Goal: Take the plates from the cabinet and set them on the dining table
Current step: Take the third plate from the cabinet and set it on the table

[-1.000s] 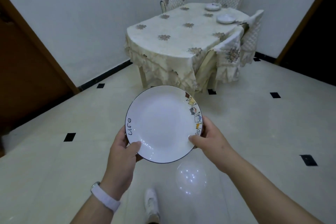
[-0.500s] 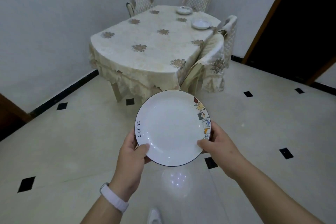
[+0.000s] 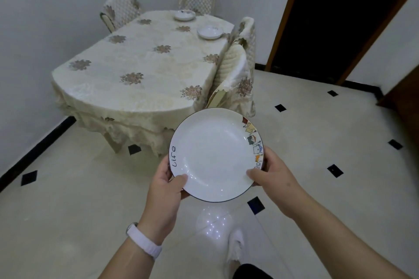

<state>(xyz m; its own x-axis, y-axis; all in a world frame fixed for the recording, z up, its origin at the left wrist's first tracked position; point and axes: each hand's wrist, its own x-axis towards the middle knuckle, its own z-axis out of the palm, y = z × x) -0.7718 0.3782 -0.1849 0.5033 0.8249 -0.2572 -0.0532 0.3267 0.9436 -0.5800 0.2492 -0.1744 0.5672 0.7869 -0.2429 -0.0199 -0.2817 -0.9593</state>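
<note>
Held plate: I see a round white ceramic plate (image 3: 215, 156) with a thin dark rim, the word "Life" on its left inner edge and small coloured cartoon figures along its right edge. It is face up in the air over the floor, in front of the table's near right corner and not touching the table.
Left hand: my view shows the left hand (image 3: 163, 190) gripping the plate's lower left rim. The thumb lies on the top face and the other fingers curl under it, where I cannot see them.
Right hand: the right hand (image 3: 274, 174) grips the lower right rim the same way, thumb on top and fingers hidden beneath.
Table: an oval dining table (image 3: 140, 63) stands under a cream tablecloth (image 3: 127, 127) with brown flower motifs, whose hem hangs down over the legs.
Plates on the table: one white plate (image 3: 184, 15) sits at the far edge. A second white plate (image 3: 210, 32) sits near the far right corner, just inside the right edge. The two are apart.
Chairs: I count four cream-covered chairs (image 3: 235, 70), two behind the far edge and two pushed against the right edge.
Wrist: a white wristband (image 3: 144, 241) circles the left wrist.
Floor: the pale glossy tiled floor (image 3: 68, 199) has small black diamond insets, and a white shoe (image 3: 235, 244) shows below the plate.
Doorway: a dark open doorway (image 3: 340, 18) with a brown wooden frame lies to the right of the table.
</note>
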